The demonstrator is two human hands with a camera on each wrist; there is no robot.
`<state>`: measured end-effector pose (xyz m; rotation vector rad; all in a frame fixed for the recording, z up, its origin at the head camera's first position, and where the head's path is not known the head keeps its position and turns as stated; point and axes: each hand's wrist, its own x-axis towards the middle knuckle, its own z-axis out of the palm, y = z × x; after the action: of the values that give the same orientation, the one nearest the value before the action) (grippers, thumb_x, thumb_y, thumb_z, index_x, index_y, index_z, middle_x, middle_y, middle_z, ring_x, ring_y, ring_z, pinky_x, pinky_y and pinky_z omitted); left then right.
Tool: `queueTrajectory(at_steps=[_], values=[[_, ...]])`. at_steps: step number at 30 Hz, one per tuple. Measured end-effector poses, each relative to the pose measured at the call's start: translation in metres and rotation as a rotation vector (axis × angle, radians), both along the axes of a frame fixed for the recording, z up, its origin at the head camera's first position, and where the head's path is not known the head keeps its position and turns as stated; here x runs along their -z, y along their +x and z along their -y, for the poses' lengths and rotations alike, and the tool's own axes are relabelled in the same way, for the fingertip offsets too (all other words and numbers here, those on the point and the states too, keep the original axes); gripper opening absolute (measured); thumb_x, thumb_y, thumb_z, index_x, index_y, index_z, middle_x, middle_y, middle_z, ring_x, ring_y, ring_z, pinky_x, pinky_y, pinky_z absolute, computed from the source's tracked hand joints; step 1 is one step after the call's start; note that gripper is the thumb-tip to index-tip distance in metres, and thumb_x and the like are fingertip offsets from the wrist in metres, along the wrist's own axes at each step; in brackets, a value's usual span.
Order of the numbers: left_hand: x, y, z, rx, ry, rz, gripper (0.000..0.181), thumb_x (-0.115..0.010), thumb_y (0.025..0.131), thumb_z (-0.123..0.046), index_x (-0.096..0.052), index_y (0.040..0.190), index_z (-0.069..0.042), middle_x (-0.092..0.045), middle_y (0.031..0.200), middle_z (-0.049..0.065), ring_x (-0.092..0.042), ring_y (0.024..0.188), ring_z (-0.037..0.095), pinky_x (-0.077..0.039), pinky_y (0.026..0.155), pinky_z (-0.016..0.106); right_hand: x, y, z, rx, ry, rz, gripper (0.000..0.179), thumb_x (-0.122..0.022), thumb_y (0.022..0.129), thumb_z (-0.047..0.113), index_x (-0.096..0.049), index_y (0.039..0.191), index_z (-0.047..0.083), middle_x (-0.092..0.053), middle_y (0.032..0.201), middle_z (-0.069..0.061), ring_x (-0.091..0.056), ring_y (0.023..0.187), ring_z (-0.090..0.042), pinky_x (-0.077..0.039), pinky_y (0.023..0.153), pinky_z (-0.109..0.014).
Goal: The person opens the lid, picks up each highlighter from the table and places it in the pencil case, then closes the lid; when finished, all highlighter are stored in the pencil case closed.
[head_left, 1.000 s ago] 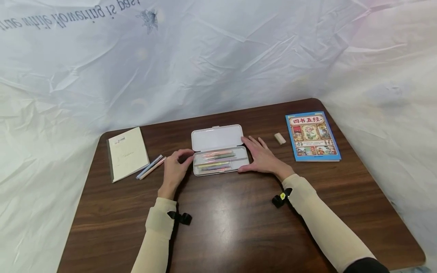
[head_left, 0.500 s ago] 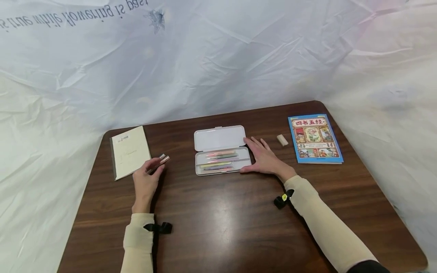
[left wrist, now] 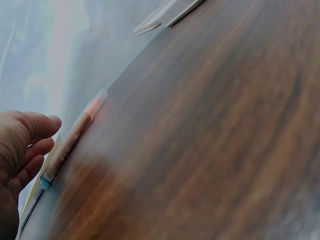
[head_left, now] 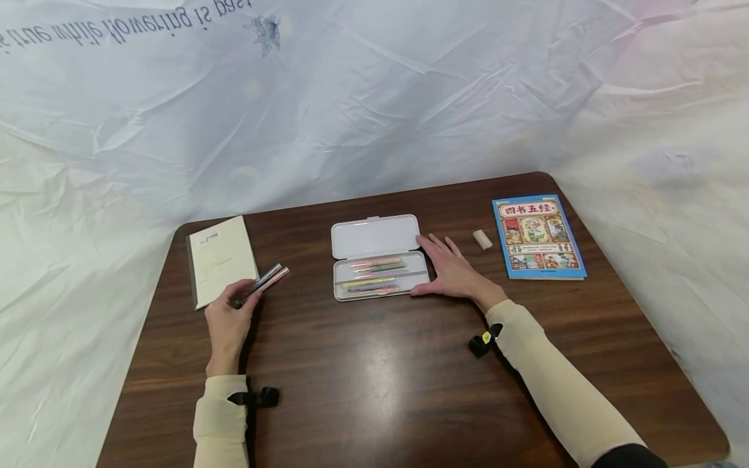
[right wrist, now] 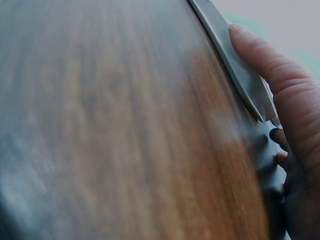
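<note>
Two slim pens, a blue one [head_left: 266, 277] and a pink one [head_left: 277, 277], lie beside the cream notebook [head_left: 222, 260]. My left hand [head_left: 229, 323] is bent around their near ends, thumb on one side. In the left wrist view, the pink pen [left wrist: 72, 140] runs just past the loosely curled fingers; whether they touch it is unclear. A white pencil case [head_left: 376, 235] lies with its lid folded back, several coloured pens [head_left: 371, 284] inside. My right hand [head_left: 456, 273] rests at its right end, fingers stretched out, thumb [right wrist: 265, 57] against the near corner.
A small beige eraser [head_left: 482, 240] sits right of the case. Farther right lies a blue-bordered picture book [head_left: 538, 237]. Everything is on a dark wooden table [head_left: 374, 390], with a pale sheet [head_left: 374, 110] hanging behind and at the sides.
My left hand has moved left from the case's left edge to the pens, then along them to their near ends. The pens stay in place. My right hand holds its position.
</note>
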<state>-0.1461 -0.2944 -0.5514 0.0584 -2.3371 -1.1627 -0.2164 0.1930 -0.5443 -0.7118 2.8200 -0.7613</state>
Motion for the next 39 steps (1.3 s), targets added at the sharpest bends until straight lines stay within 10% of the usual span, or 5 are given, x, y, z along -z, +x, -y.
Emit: queueTrajectory(at_steps=[39], values=[[0.0079,-0.0004,-0.0005,0.013,-0.073,0.082,0.017,-0.086,0.087,-0.001,-0.080,0.103,-0.005,-0.080,0.095,0.011,-0.057,0.073,-0.007,-0.041,0.067,0.008,-0.0026,0.0000,0.0001,0.002,-0.008,0.012,0.128,-0.082,0.077,0.072,-0.018,0.170,0.013,-0.023,0.175,-0.010,-0.011,0.163,-0.032,0.003,0.128,-0.056]])
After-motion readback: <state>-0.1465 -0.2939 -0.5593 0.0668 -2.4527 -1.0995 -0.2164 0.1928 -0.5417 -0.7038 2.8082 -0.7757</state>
